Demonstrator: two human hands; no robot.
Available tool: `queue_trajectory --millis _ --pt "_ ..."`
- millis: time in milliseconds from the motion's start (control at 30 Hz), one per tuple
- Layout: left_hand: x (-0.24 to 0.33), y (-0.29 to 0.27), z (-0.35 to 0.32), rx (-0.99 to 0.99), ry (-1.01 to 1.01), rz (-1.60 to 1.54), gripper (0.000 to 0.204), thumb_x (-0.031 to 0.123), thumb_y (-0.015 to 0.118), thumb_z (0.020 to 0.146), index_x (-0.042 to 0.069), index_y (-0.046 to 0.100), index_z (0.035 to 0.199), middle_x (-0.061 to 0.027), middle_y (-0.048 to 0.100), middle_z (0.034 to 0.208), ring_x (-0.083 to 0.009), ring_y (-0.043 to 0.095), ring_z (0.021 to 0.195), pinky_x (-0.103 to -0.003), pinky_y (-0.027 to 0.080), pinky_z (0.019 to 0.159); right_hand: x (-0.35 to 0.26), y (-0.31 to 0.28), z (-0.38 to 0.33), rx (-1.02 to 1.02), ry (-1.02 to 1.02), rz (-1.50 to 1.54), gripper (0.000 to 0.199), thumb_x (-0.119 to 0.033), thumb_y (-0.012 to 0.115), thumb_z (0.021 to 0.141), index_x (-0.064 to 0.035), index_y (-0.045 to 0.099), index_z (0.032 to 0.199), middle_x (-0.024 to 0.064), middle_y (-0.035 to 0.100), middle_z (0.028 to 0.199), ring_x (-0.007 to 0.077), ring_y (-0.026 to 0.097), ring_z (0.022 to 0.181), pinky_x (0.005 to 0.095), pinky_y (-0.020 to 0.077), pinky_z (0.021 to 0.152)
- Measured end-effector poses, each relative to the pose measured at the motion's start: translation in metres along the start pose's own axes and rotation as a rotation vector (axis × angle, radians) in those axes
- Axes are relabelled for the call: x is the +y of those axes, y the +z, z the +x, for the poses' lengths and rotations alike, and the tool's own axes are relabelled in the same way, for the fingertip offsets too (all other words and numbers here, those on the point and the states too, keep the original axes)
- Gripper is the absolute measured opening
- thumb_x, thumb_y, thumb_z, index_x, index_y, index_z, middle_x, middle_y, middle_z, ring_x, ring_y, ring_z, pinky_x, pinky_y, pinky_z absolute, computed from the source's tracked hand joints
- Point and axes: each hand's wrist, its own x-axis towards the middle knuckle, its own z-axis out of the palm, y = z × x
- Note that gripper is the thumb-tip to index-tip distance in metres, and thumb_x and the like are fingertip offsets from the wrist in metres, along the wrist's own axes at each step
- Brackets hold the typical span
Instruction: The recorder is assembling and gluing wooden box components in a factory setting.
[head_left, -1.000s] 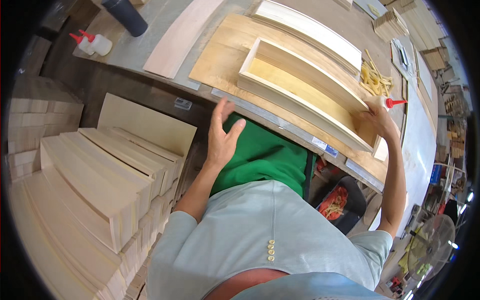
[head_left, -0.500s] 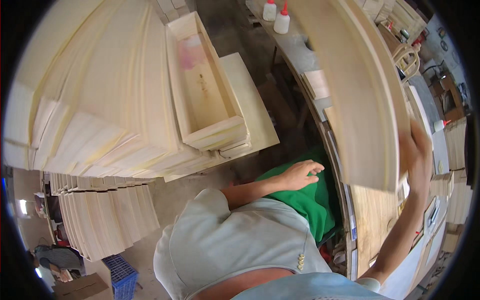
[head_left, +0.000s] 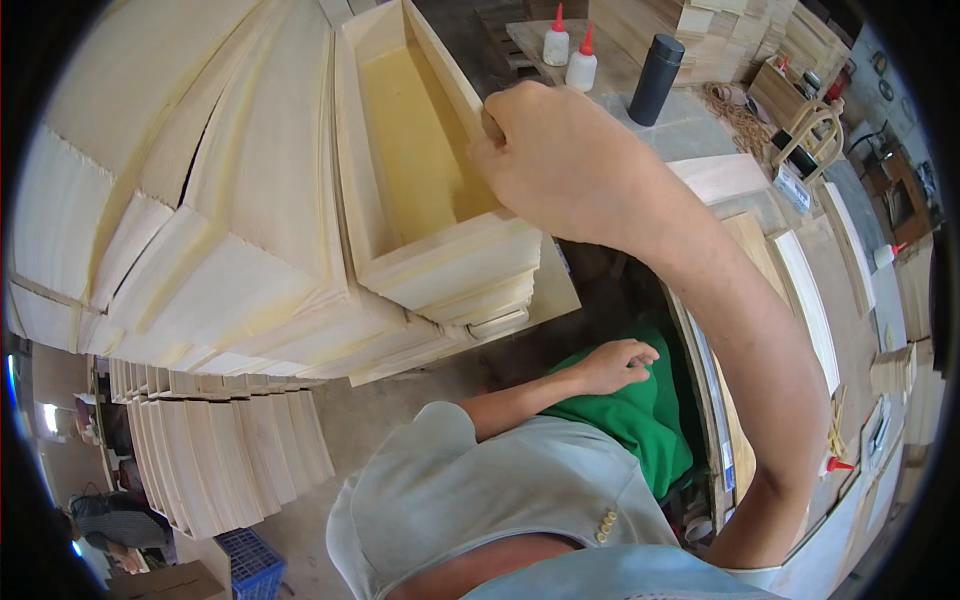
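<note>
My right hand (head_left: 555,160) reaches across to my left and grips the right wall of a long open wooden box (head_left: 420,170). The box lies on top of a pile of similar pale wooden boxes and boards (head_left: 230,230). My left hand (head_left: 615,365) hangs low in front of me over a green cloth (head_left: 640,420), fingers loosely bent and holding nothing.
Two white glue bottles with red caps (head_left: 568,50) and a black flask (head_left: 655,80) stand on the workbench (head_left: 700,130) behind the box. Boards lie along the bench on the right (head_left: 805,300). More stacked boards (head_left: 220,460), a blue crate (head_left: 250,565) and another person (head_left: 110,520) are at the lower left.
My view has turned from the bench to the pile on my left. My right hand swung a wooden box over from the bench onto the pile. My left hand dropped from the bench edge.
</note>
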Motion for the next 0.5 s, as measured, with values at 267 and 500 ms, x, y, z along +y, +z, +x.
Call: queue_trajectory --millis 267,500 --pt "0.005 0.005 -0.005 0.002 0.028 0.007 0.034 0.016 0.062 0.083 0.0 0.057 0.113 -0.0138 0.063 0.105 -0.0249 0.061 0.1 -0.035 0.047 0.089 0.0 0.009 -0.003 -0.006 -0.233 -0.334 0.017 -0.002 0.052 0.074 0.0075 0.066 0.079 0.0218 0.064 0.078 0.0383 0.066 0.075 0.0408 0.0558 0.066" --pt "0.005 0.02 0.016 0.005 0.071 -0.074 0.03 0.011 0.061 0.083 -0.002 0.06 0.111 -0.0174 0.066 0.1 -0.0223 0.062 0.098 -0.036 0.048 0.088 0.074 0.015 -0.064 0.304 0.028 0.305 0.03 -0.023 0.056 0.089 0.0071 0.061 0.091 0.0237 0.064 0.08 0.0388 0.064 0.076 0.0443 0.0505 0.065"
